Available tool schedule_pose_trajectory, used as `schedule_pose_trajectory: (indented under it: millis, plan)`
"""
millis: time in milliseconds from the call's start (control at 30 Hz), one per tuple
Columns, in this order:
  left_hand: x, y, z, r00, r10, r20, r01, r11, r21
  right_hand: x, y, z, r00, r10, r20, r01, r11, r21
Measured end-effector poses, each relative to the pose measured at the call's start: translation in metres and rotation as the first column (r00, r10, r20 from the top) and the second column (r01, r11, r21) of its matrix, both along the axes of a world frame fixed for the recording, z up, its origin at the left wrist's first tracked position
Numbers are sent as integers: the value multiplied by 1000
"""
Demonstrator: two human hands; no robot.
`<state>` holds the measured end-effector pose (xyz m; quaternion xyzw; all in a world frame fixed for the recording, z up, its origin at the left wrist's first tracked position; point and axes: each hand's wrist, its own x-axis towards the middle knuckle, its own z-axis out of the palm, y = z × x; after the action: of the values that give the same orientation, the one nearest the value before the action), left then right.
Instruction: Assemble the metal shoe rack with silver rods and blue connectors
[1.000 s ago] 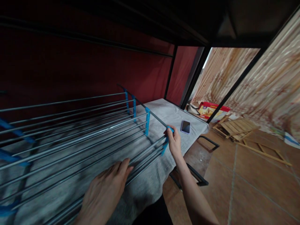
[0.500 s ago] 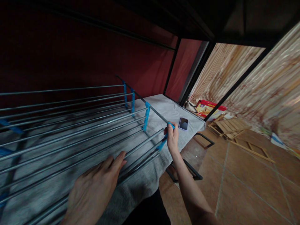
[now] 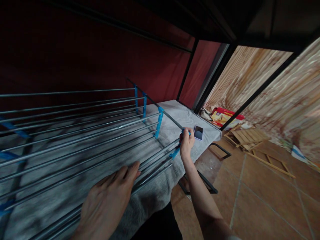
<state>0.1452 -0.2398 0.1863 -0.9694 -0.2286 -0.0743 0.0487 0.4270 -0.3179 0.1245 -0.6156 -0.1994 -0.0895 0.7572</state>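
A rack [image 3: 110,130] of grey metal rods with blue plastic brackets lies across a grey cloth. My left hand [image 3: 110,196] is closed over a near rod [image 3: 161,152], fingers together and curled down, their tips partly hidden. At the right end of the rack, my right hand [image 3: 186,143] grips the nearest blue bracket [image 3: 176,151], where it meets the dark side bar [image 3: 172,119]. The held rod's right end reaches this bracket beside my right fingers; whether it is seated there I cannot tell. Another blue bracket [image 3: 159,123] stands farther back on the same bar.
A phone [image 3: 198,132] lies on the grey cloth [image 3: 175,108] just past my right hand. Black metal legs [image 3: 221,150] stick out below. On the tiled floor are folded wooden slats [image 3: 250,137] and a red box [image 3: 226,116]. Black frame posts [image 3: 215,78] rise behind.
The view has shifted slightly, so most things sit a little farther right. The rod under my left hand has moved closer to the bracket in my right hand, closing the gap at its end.
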Motion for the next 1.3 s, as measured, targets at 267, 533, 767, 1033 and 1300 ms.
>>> schedule_pose_trajectory:
  millis: [267,533,767,1033,1300]
  plan:
    - [-2,2,-13,999,-20,-45,22,999,31,4,-4,-5,1000,-26,2,26,999,-25]
    - [0,-3,-13,1000,-19,3,19,999,-49,5,-10,-7,998,-60,32,62,995,-78]
    - [7,-15,1,994,-87,67,97,983,-156,12,-16,-16,996,-80,43,83,992,-91]
    - [6,-8,-2,995,-65,76,73,992,-100,-2,-19,-16,987,147,-62,-146,989,14]
    - [24,-9,7,994,-104,25,106,986,-132,-2,-20,-25,977,166,-132,-173,984,-36]
